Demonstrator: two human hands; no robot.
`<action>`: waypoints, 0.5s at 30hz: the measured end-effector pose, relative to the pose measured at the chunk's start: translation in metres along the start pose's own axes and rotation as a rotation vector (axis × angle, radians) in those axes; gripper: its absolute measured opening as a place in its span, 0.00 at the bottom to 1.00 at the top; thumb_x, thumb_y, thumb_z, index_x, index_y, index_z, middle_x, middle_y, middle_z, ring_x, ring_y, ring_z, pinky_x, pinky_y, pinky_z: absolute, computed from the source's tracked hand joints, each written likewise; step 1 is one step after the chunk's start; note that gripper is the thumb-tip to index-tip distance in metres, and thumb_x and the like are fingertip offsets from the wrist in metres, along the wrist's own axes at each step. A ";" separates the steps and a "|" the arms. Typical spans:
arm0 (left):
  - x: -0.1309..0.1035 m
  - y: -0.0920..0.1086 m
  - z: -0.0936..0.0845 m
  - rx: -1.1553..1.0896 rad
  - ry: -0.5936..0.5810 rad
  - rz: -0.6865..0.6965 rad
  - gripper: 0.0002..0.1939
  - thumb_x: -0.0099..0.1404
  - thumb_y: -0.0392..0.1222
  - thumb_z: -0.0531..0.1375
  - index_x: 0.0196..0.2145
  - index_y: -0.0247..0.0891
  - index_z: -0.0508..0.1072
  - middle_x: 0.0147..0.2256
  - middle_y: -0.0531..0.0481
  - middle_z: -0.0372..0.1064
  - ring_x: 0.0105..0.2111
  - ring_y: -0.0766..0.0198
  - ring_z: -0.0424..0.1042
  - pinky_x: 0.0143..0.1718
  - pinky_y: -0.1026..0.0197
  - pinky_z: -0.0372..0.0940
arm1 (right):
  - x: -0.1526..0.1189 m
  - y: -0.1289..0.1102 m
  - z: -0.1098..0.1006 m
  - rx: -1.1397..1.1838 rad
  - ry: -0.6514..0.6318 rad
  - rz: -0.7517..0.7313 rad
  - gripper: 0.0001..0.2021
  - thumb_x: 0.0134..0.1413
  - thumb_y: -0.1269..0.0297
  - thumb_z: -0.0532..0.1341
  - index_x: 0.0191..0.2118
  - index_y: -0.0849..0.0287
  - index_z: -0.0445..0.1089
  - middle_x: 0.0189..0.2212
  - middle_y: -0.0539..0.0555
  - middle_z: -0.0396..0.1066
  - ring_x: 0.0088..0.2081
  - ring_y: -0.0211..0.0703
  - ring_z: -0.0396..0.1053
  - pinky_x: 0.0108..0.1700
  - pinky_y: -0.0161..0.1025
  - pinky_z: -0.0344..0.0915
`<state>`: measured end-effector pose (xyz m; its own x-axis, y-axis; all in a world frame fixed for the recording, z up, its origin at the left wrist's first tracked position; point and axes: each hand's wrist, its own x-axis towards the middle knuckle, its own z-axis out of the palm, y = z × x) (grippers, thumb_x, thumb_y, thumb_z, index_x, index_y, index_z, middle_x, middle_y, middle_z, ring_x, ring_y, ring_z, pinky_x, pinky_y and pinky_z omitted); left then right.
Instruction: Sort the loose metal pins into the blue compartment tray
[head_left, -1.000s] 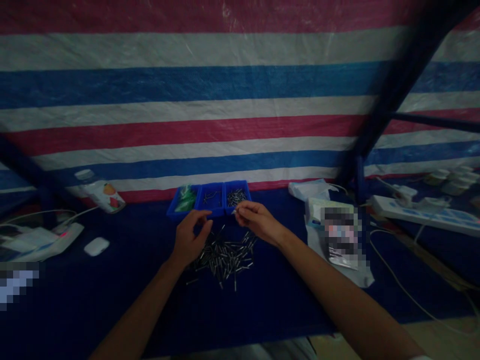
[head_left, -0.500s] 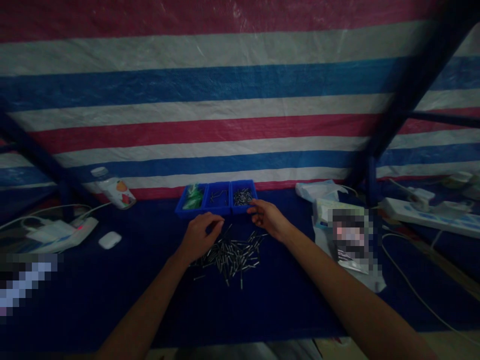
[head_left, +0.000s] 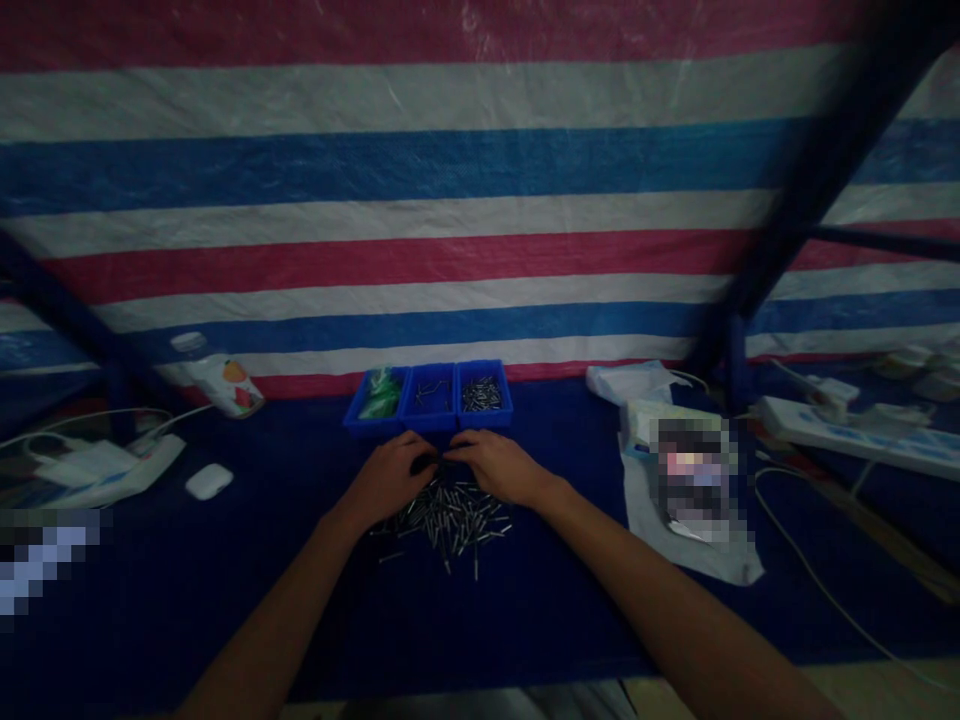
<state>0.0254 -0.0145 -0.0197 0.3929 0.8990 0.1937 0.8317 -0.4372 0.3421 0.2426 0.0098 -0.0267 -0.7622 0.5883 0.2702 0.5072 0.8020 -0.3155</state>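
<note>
My left hand (head_left: 391, 478) is at the far left edge of a pile of thin metal pins or screws (head_left: 454, 525), its fingers curled and pinched together. Close by on the right, my right hand (head_left: 501, 466) reaches over the same pile with its thumb and fingertips closed. The fingertips of both hands almost meet, and whatever they hold is too small and dark to make out. Just beyond them stand three joined blue bins: the left bin (head_left: 349, 418) holds a green plastic bag (head_left: 381, 394), the middle bin (head_left: 429, 424) a few thin bent metal pieces, the right bin (head_left: 508, 408) many small metal parts.
A bottle (head_left: 225, 383) and a white case (head_left: 209, 482) are at the left, near a power strip (head_left: 146, 475). Crumpled plastic packaging (head_left: 637, 382) and another power strip (head_left: 862, 432) with cables lie right. A striped tarp (head_left: 480, 250) hangs behind the blue table (head_left: 480, 640).
My right hand has moved left and nearer from the right bin's edge to above the pile, beside my left hand. My left hand stays near the pile.
</note>
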 end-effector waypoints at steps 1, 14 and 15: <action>0.000 0.000 0.001 -0.009 -0.005 0.008 0.08 0.64 0.38 0.58 0.39 0.39 0.76 0.39 0.47 0.71 0.38 0.58 0.72 0.42 0.56 0.66 | 0.002 -0.003 0.001 -0.023 -0.017 -0.013 0.22 0.56 0.79 0.53 0.53 0.55 0.71 0.51 0.55 0.69 0.48 0.43 0.68 0.52 0.40 0.63; 0.002 0.005 0.002 -0.031 -0.024 0.023 0.07 0.66 0.36 0.55 0.33 0.39 0.74 0.36 0.48 0.71 0.37 0.58 0.71 0.38 0.57 0.63 | 0.004 -0.006 0.000 -0.119 -0.059 0.020 0.17 0.56 0.78 0.53 0.46 0.55 0.71 0.42 0.54 0.70 0.39 0.39 0.69 0.40 0.35 0.64; 0.002 0.005 0.002 -0.027 -0.022 0.023 0.07 0.66 0.36 0.55 0.33 0.39 0.73 0.36 0.48 0.70 0.36 0.58 0.71 0.37 0.58 0.63 | 0.004 -0.006 0.001 -0.123 -0.059 0.017 0.17 0.56 0.78 0.53 0.46 0.55 0.70 0.42 0.54 0.69 0.39 0.39 0.69 0.39 0.35 0.64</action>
<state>0.0314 -0.0152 -0.0197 0.4206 0.8889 0.1817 0.8116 -0.4581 0.3626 0.2363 0.0068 -0.0243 -0.7738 0.5975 0.2103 0.5629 0.8009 -0.2042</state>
